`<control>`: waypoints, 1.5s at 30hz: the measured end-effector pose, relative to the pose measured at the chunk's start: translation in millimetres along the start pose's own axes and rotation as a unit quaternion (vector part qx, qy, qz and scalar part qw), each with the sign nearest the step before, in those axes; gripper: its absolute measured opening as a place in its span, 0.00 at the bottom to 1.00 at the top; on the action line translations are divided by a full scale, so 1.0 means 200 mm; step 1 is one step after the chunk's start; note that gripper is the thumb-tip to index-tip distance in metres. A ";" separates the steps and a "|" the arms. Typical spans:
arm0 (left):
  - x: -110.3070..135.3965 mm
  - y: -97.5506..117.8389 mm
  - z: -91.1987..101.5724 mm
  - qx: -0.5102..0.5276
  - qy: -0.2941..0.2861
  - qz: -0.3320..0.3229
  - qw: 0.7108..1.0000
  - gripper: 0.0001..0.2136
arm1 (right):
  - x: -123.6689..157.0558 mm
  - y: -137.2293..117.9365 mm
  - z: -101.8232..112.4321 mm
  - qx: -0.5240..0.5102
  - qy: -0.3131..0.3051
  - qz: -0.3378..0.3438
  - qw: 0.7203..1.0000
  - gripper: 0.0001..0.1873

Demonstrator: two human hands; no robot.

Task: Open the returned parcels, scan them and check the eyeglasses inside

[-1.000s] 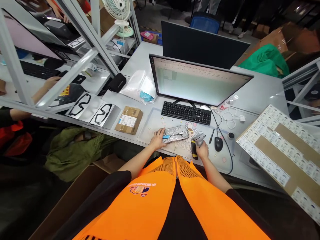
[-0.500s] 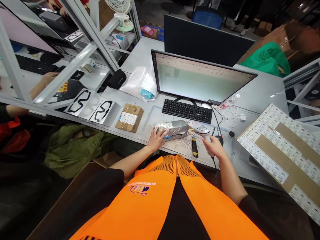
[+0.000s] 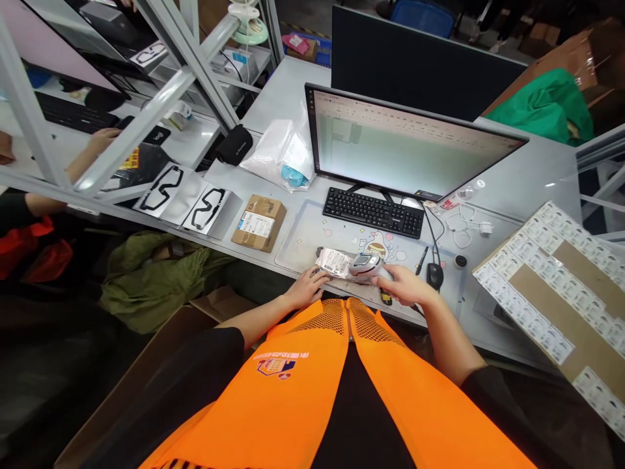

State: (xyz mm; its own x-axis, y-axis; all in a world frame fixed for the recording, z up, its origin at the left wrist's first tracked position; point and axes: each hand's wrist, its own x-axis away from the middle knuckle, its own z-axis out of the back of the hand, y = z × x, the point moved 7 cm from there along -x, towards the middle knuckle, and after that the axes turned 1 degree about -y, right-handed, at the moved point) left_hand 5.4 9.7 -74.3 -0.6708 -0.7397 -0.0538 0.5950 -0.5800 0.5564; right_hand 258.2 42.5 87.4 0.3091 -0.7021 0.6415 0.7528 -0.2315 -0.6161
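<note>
My right hand is wrapped round the handle of a grey-white barcode scanner. Its head hangs over the right part of a plastic-wrapped package, whose white printed label faces up. At the package's left end, my left hand grips the near edge with bent fingers. Partly hidden under the scanner and my right hand lies a yellow-and-black utility knife. All of this is on a pale desk mat with a cartoon print.
Behind the mat stand a black keyboard and a lit monitor. A cardboard box and white boxes lie to the left. A mouse and a label-covered board are on the right. A co-worker's hand shows beyond the metal frame.
The package has been turned so its white label faces up, and it lies nearer me. My right hand has brought the scanner left, over the package, covering much of the knife.
</note>
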 end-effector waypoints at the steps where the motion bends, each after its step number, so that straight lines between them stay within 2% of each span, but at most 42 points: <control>1: 0.00 0.00 0.00 0.005 -0.004 0.008 1.000 0.19 | -0.03 -0.04 -0.02 0.032 -0.001 0.015 0.999 0.15; 4: 0.00 0.00 0.01 0.026 -0.010 0.030 0.999 0.18 | -0.07 -0.13 -0.05 0.104 0.007 0.064 0.992 0.12; 6: 0.00 0.01 0.02 0.042 -0.011 0.037 0.998 0.18 | -0.08 -0.16 -0.07 0.124 0.010 0.069 0.990 0.12; 19: -0.04 0.02 0.05 0.038 -0.021 0.029 0.999 0.16 | -0.03 -0.14 -0.06 0.149 0.036 0.064 0.986 0.11; 22: -0.04 0.02 0.05 0.040 -0.026 0.032 0.998 0.16 | -0.03 -0.10 -0.04 0.143 0.037 0.059 0.987 0.11; 24: -0.03 0.02 0.06 0.043 -0.028 0.034 0.998 0.17 | -0.07 -0.03 -0.01 0.141 0.050 0.047 0.988 0.13; 26: -0.04 0.01 0.08 0.043 -0.019 0.035 0.998 0.17 | -0.13 0.10 0.03 0.140 0.089 0.016 0.986 0.16; 28: -0.07 0.00 0.12 0.033 0.002 0.040 0.999 0.17 | -0.20 0.29 0.10 0.144 0.165 -0.039 0.975 0.21; 31: -0.16 -0.01 0.16 0.012 0.023 0.050 0.998 0.19 | -0.30 0.58 0.17 0.142 0.273 -0.134 0.942 0.28; 33: -0.25 0.00 0.15 0.000 0.007 0.052 0.999 0.25 | -0.35 0.74 0.16 0.120 0.301 -0.184 0.928 0.31; 35: -0.32 0.01 0.11 -0.015 -0.030 0.055 0.998 0.34 | -0.38 0.84 0.13 0.098 0.319 -0.212 0.919 0.34; 38: -0.38 0.01 0.03 -0.044 -0.072 0.068 0.994 0.45 | -0.39 0.90 0.08 0.085 0.345 -0.215 0.909 0.40; 41: -0.38 0.00 -0.02 -0.066 -0.072 0.078 0.992 0.47 | -0.38 0.91 0.08 0.093 0.352 -0.224 0.904 0.42; 43: -0.37 -0.02 -0.04 -0.067 -0.063 0.079 0.993 0.44 | -0.37 0.90 0.14 0.104 0.364 -0.242 0.893 0.41; 45: -0.37 -0.03 -0.05 -0.064 -0.050 0.081 0.993 0.41 | -0.39 0.85 0.27 0.118 0.388 -0.237 0.883 0.39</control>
State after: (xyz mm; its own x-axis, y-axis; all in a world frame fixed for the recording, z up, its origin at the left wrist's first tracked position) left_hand 56.3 64.8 -81.6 -0.5989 -0.7926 0.1145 0.7454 -0.4994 0.4415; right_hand 393.4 93.2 -42.8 -0.4957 -0.8347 0.2399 0.8189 -0.5412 -0.1908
